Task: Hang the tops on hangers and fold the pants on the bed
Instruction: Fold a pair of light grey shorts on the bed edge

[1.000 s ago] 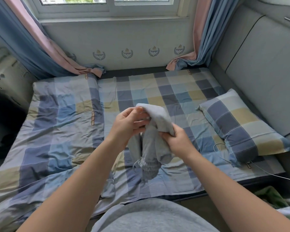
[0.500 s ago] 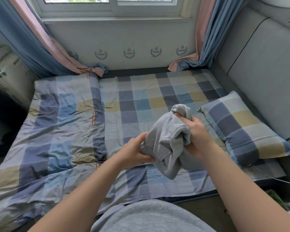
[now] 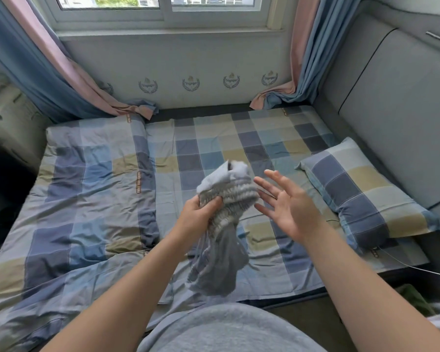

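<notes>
1. Head view looks down over a bed [image 3: 86, 199] covered in a checked blue, grey and yellow cover, with the person's two bare forearms reaching out over it.
2. A grey garment [image 3: 224, 262] is held in the air above the near middle of the bed, bunched at the top where a gathered, ribbed band shows, with the rest hanging down loose.
3. The left hand [image 3: 201, 214] grips the bunched top of the garment, its fingers [image 3: 213, 203] curled tightly into the cloth.
4. The right hand [image 3: 290, 204] holds nothing. Its palm faces the garment and its fingers [image 3: 264, 185] are straight and spread wide, the tips just beside the ribbed band; I cannot tell whether they touch it.
5. A checked pillow [image 3: 361, 194] lies at the right end of the bed, against a grey padded headboard [image 3: 391, 110].
6. A thin white cable [image 3: 404, 265] trails off the bed's near right corner.
7. Blue and pink curtains [image 3: 48, 72] hang at both sides of the window [image 3: 163, 11] beyond the bed, their ends resting on the far edge.
</notes>
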Tool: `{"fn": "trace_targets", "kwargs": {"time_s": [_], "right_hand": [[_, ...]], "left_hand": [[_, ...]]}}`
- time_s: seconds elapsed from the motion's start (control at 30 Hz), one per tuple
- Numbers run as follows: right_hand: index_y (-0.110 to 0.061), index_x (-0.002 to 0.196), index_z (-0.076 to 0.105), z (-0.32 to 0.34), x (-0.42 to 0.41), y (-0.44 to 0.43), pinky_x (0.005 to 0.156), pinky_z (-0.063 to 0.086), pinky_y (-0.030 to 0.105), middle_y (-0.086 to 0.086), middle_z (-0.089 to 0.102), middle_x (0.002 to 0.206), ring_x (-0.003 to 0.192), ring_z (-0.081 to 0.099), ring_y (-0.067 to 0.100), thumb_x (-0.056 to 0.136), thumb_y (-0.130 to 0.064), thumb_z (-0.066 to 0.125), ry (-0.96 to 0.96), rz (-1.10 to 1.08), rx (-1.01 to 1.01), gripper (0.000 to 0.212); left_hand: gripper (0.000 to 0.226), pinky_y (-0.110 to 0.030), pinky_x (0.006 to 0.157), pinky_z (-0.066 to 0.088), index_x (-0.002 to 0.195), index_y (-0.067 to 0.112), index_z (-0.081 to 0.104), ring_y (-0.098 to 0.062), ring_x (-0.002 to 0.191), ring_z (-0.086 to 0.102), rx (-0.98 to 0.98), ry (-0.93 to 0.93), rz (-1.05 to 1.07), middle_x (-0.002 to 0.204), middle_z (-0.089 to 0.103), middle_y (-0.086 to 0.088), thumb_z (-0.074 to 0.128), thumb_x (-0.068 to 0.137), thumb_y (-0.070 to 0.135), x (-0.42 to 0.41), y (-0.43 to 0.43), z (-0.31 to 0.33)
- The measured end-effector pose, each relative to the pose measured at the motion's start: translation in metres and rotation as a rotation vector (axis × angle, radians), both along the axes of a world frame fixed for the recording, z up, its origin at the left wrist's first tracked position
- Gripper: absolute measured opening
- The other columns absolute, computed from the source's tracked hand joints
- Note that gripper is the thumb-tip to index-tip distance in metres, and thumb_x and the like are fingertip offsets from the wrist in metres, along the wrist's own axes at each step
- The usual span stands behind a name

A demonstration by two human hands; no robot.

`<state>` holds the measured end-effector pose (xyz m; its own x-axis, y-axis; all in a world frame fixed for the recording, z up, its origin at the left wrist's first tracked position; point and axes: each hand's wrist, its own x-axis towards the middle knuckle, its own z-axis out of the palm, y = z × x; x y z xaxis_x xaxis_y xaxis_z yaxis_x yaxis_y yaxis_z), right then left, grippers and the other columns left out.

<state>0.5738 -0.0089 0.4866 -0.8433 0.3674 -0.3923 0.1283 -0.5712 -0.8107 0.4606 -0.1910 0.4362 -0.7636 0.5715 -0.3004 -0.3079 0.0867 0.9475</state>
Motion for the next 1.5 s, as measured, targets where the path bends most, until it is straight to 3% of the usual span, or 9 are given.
{"fn": "trace_targets", "kwargs": {"time_s": [0.2, 0.4, 0.57, 0.73, 0.93, 1.07, 1.17, 1.37, 1.5], "right_hand": [[-0.032, 0.136, 0.048, -0.017, 0.004, -0.029, 0.095, 0.046, 0.032, -0.005, 0.058, 0.136, 0.123, 0.056, 0.011, 0.078, -0.052, 0.069, -0.166, 0.221, 0.460, 0.064], [-0.023, 0.142, 0.045, -0.048, 0.004, -0.057, 0.077, 0.044, 0.006, -0.016, 0.058, 0.120, 0.105, 0.059, -0.008, 0.088, -0.031, 0.077, -0.241, 0.452, 0.691, 0.063], [-0.024, 0.118, 0.064, -0.064, 0.005, -0.050, 0.097, 0.045, 0.043, 0.000, 0.064, 0.117, 0.111, 0.058, 0.022, 0.094, -0.029, 0.066, -0.411, 0.410, 1.068, 0.025], [-0.017, 0.079, 0.052, -0.062, 0.010, -0.029, 0.062, 0.035, 0.034, -0.005, 0.049, 0.065, 0.061, 0.042, 0.011, 0.099, -0.012, 0.057, -0.257, 0.186, 0.950, 0.021], [-0.017, 0.084, 0.058, -0.039, 0.002, -0.002, 0.045, 0.030, 0.016, -0.012, 0.051, 0.061, 0.050, 0.038, 0.004, 0.096, 0.001, 0.057, -0.123, -0.079, 0.858, 0.022], [-0.018, 0.083, 0.065, -0.018, 0.000, 0.004, 0.048, 0.033, 0.011, -0.017, 0.056, 0.059, 0.050, 0.042, -0.002, 0.093, 0.001, 0.063, -0.039, -0.100, 0.888, 0.022], [-0.015, 0.083, 0.069, -0.002, 0.001, 0.004, 0.057, 0.038, 0.011, -0.009, 0.061, 0.067, 0.058, 0.048, -0.002, 0.090, 0.002, 0.066, -0.012, -0.035, 0.941, 0.018], [-0.017, 0.090, 0.074, 0.025, 0.008, -0.005, 0.063, 0.046, 0.036, 0.006, 0.070, 0.077, 0.065, 0.056, 0.017, 0.088, -0.007, 0.070, -0.034, 0.251, 1.113, 0.011], [-0.015, 0.089, 0.074, 0.036, 0.009, -0.014, 0.064, 0.049, 0.043, 0.008, 0.070, 0.079, 0.071, 0.060, 0.035, 0.088, -0.005, 0.071, 0.045, 0.337, 1.155, 0.010]], "left_hand": [[0.015, -0.024, 0.050, 0.054, 0.108, 0.011, 0.064, -0.015, 0.065, 0.074, 0.094, -0.314, 0.307, 0.078, 0.077, -0.003, 0.060, 0.100, 0.023, -0.006, -0.003, 0.010], [0.018, -0.033, 0.072, 0.057, 0.111, 0.016, 0.067, -0.021, 0.083, 0.071, 0.136, -0.470, 0.372, 0.092, 0.077, -0.005, 0.062, 0.099, 0.029, -0.009, -0.002, 0.018], [0.026, -0.040, 0.084, 0.056, 0.122, 0.014, 0.065, -0.022, 0.086, 0.071, 0.229, -0.557, 0.365, 0.099, 0.076, -0.007, 0.060, 0.100, 0.026, -0.005, -0.003, 0.025], [0.021, -0.042, 0.077, 0.056, 0.116, 0.013, 0.065, -0.027, 0.096, 0.070, 0.231, -0.649, 0.354, 0.100, 0.076, -0.009, 0.052, 0.103, 0.025, 0.001, -0.008, 0.022], [0.017, -0.047, 0.085, 0.053, 0.099, 0.010, 0.061, -0.031, 0.104, 0.057, -0.080, -0.731, 0.093, 0.100, 0.058, -0.012, 0.056, 0.102, 0.026, 0.022, -0.017, -0.003], [0.022, -0.032, 0.075, 0.050, 0.098, 0.021, 0.067, -0.018, 0.091, 0.064, -0.375, -0.514, -0.220, 0.110, 0.068, -0.002, 0.061, 0.097, 0.043, 0.036, -0.026, -0.013], [0.032, -0.028, 0.071, 0.044, 0.102, 0.023, 0.066, -0.016, 0.088, 0.059, -0.683, -0.016, -0.437, 0.103, 0.062, 0.003, 0.066, 0.091, 0.053, 0.037, -0.026, -0.020], [0.091, -0.045, 0.116, 0.031, 0.148, 0.027, 0.037, -0.022, 0.143, 0.029, -0.600, 0.704, -0.317, 0.154, 0.036, 0.001, 0.079, 0.074, 0.059, 0.031, -0.006, -0.007], [0.043, -0.044, 0.101, 0.041, 0.113, 0.022, 0.065, -0.026, 0.124, 0.050, -0.474, 0.950, -0.355, 0.119, 0.063, 0.007, 0.079, 0.080, 0.044, 0.027, 0.007, 0.003]]}}
